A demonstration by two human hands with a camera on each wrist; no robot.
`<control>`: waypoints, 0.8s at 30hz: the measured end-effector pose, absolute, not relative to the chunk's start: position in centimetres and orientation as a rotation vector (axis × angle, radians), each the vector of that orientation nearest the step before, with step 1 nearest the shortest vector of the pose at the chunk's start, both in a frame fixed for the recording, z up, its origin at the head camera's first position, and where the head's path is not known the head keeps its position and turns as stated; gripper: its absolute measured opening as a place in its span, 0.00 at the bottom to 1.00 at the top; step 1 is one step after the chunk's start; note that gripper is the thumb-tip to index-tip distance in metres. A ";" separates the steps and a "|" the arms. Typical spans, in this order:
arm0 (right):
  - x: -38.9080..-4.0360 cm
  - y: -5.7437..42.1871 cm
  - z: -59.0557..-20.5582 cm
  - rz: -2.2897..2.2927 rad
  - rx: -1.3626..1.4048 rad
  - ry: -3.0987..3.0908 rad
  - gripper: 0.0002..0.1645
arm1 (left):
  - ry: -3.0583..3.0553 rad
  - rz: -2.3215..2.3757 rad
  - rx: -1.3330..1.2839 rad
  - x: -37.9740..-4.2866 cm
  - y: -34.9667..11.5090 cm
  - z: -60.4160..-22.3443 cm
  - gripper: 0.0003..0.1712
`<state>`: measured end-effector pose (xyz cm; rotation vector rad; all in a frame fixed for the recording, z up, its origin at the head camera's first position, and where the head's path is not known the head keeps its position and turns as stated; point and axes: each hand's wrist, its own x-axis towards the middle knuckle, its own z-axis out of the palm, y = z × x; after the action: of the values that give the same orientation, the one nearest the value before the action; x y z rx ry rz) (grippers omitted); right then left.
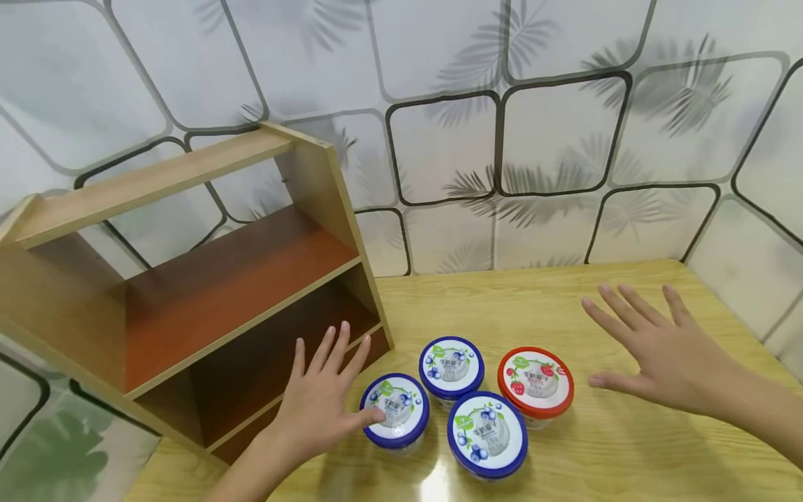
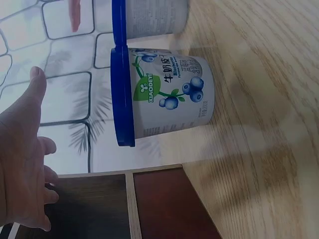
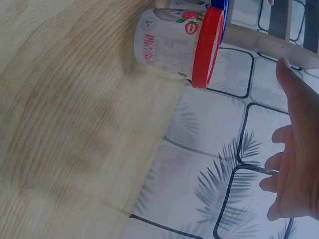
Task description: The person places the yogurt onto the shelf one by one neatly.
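Note:
Several tubs stand close together on the wooden table. In the head view, three have blue lids with blueberries: a left tub (image 1: 395,410), a back tub (image 1: 452,367) and a front tub (image 1: 487,434). The fourth, a strawberry tub (image 1: 536,382), has a red lid. My left hand (image 1: 320,408) is spread above the table, its thumb over the edge of the left blue lid; whether they touch I cannot tell. To the right of the red lid hovers my right hand (image 1: 668,348), fingers spread, holding nothing. Each wrist view also shows a tub on its side of the picture.
A small wooden shelf unit (image 1: 251,314) with reddish-brown boards stands at the left, just behind my left hand. Patterned wall covering (image 1: 445,150) rises behind the table (image 1: 433,300) and along its right side.

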<state>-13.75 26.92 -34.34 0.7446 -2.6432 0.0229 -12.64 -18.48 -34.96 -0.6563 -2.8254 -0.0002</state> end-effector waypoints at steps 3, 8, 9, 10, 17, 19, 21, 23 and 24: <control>-14.1 26.7 -34.1 0.010 0.763 -2.637 0.59 | -2.839 -0.003 -0.637 -12.6 -18.7 -35.1 0.54; -14.6 26.5 -33.7 -0.018 0.801 -2.615 0.58 | -2.882 -0.042 -0.631 -12.4 -19.0 -35.1 0.53; -14.6 26.5 -33.6 -0.019 0.801 -2.616 0.58 | -2.883 -0.042 -0.631 -12.3 -19.1 -35.0 0.54; -14.7 26.4 -33.6 -0.020 0.801 -2.617 0.58 | -2.880 -0.033 -0.629 -12.3 -19.1 -35.0 0.54; -15.0 25.4 -33.0 -0.014 0.815 -2.658 0.59 | -2.875 0.000 -0.577 -11.9 -19.7 -34.8 0.53; -15.1 25.1 -33.0 -0.012 0.824 -2.661 0.59 | -2.883 0.004 -0.552 -11.8 -19.8 -34.7 0.53; -15.3 24.7 -33.0 -0.008 0.837 -2.652 0.59 | -2.889 0.013 -0.533 -11.7 -19.9 -34.6 0.53; -15.5 24.4 -32.9 -0.008 0.852 -2.631 0.58 | -2.893 0.016 -0.518 -11.5 -20.1 -34.5 0.53; -15.6 24.3 -32.9 -0.007 0.859 -2.623 0.57 | -2.891 0.013 -0.511 -11.5 -20.1 -34.5 0.53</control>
<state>-15.57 24.25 -32.91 0.8591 -2.6226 -0.0065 -11.50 -20.12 -34.49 -0.5108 -2.8913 0.0135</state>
